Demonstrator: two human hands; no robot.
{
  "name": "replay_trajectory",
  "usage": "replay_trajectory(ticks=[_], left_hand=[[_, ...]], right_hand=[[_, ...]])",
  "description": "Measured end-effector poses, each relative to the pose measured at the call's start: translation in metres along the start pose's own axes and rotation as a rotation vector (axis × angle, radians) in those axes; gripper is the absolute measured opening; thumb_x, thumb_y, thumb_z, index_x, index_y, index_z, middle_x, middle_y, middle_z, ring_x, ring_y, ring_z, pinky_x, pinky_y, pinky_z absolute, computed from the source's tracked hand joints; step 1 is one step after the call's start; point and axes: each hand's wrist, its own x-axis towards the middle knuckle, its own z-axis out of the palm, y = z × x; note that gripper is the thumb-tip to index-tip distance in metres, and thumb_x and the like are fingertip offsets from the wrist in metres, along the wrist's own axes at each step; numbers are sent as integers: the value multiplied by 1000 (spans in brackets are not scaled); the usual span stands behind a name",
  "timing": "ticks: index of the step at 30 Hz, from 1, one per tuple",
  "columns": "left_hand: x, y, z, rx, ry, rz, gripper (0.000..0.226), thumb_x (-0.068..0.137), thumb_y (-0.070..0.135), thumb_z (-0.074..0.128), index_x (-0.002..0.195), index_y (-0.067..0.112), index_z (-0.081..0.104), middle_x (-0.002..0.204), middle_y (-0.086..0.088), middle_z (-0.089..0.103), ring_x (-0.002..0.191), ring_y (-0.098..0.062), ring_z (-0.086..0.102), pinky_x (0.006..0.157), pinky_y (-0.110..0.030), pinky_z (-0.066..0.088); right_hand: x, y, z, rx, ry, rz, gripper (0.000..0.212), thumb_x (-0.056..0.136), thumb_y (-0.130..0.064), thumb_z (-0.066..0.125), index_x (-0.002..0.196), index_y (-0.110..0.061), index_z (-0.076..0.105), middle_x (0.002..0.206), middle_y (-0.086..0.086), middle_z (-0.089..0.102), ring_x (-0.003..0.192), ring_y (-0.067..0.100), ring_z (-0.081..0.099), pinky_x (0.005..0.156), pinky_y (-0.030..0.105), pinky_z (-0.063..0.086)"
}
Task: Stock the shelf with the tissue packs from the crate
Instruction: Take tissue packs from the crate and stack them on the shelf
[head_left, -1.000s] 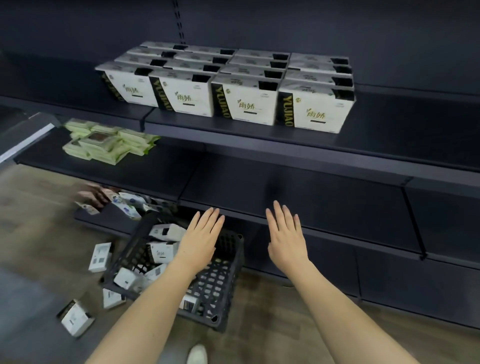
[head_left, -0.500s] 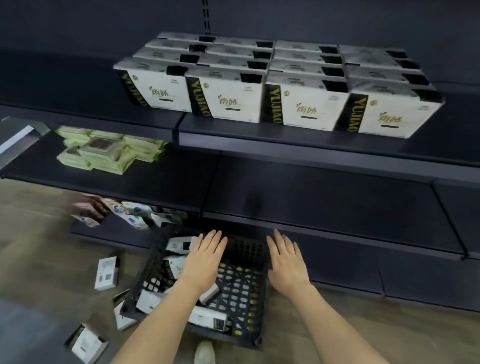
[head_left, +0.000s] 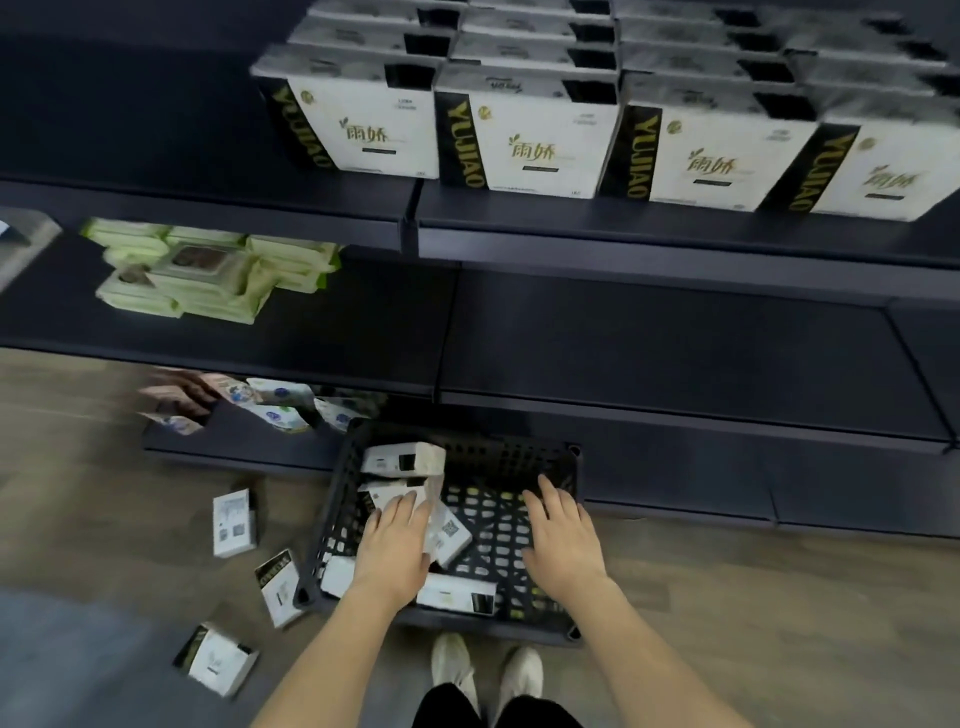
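Note:
A black plastic crate (head_left: 519, 457) stands on the floor in front of the shelving, with several white tissue packs (head_left: 402, 460) lying in its left half. My left hand (head_left: 392, 551) reaches down into it with straight fingers over the packs. Over the crate's bare right half my right hand (head_left: 563, 540) hovers with spread fingers and holds nothing. Rows of white tissue packs (head_left: 524, 140) fill the upper shelf (head_left: 675, 236).
The middle shelf (head_left: 649, 353) holds green wipe packs (head_left: 208, 275) at its left end. Colourful pouches (head_left: 275, 402) lie on the bottom shelf. Three tissue packs (head_left: 234, 522) are scattered on the wooden floor left of the crate. My white shoes (head_left: 483, 675) stand just behind it.
Both hands have dropped from in front of the shelf down into the crate, and the view has tilted downward and closer.

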Motion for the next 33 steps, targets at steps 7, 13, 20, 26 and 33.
replay_trajectory(ticks=[7,13,20,26,33], left_hand=[[-11,-1,10,2,-6,-60,61,94,26,50,147,19,21,155,-3,16,144,-21,10,117,-36,12],[3,0,7,14,15,-44,59,96,26,47,147,16,20,156,-6,15,144,-22,9,117,-35,11],[47,-29,4,24,-2,-1,64,94,27,51,148,17,18,154,-4,18,144,-20,11,117,-34,11],[96,-70,9,82,-33,94,62,95,26,49,148,17,18,154,-2,20,143,-19,13,116,-32,12],[146,-111,36,135,-71,128,63,93,24,50,148,15,19,149,-2,27,139,-19,21,114,-31,16]], right_hand=[[-1,3,11,-4,-60,-36,66,96,-25,44,150,-19,8,158,3,-6,144,24,4,116,39,10],[7,3,13,-16,-68,-41,67,96,-26,45,150,-18,7,158,4,-6,144,24,4,116,39,10],[31,-5,28,22,-87,29,68,95,-27,45,150,-18,7,158,5,-3,143,24,7,116,39,12],[59,-28,55,77,-135,147,70,95,-29,48,150,-19,6,158,4,-3,143,24,8,116,39,13],[110,-61,87,146,-122,170,69,96,-28,47,150,-19,6,158,3,-1,144,23,5,116,38,10]])
